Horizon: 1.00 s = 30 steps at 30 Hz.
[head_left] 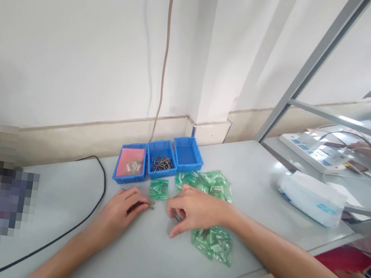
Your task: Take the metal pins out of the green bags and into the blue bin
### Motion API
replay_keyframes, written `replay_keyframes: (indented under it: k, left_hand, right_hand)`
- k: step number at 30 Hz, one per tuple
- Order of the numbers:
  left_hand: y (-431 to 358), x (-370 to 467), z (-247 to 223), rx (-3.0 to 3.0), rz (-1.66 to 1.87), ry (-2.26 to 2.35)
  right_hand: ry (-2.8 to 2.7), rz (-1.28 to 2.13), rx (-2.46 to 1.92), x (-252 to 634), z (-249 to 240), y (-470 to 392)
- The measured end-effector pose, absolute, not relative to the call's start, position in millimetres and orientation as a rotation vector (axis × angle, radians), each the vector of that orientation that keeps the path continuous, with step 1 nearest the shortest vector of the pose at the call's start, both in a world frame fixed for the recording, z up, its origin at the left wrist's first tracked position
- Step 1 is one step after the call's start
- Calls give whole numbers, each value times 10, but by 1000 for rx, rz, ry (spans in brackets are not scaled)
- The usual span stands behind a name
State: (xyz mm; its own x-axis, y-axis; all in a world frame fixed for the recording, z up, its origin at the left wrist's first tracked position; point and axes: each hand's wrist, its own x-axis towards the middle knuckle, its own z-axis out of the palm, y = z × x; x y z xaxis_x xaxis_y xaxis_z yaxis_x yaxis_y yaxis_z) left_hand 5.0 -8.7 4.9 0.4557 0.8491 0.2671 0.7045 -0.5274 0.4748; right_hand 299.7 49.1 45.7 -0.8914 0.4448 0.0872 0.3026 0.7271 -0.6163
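My left hand [124,206] is closed in a pinch, with small metal screws [151,204] sticking out from between thumb and fingertips, just above the table. My right hand [193,208] is curved, its thumb and forefinger apart; a small grey patch between them is too unclear to name. Between and behind the two hands lies a small green plastic bag [158,189] with metal pieces in it. More filled green bags [214,244] are spread under and around my right hand. The middle blue bin [162,156] holds a heap of screws.
The left blue bin [130,163] contains a pink sheet and a clear bag of pieces; the right blue bin [188,153] stands beside the middle one. A black cable [94,211] curves across the table [140,266]. A white packet [311,198] lies right, near the metal frame [314,56].
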Motion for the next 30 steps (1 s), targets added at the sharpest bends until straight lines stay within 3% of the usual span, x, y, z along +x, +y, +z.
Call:
replay_keyframes:
  k: [10, 30]
  left_hand:
    - [-65, 25, 42, 2525, 770, 1336]
    - [-58, 10, 39, 2525, 759, 1488]
  right_hand:
    - [-2719, 918, -529, 2994, 473, 463]
    - [-2755, 385, -853, 3064, 513, 575]
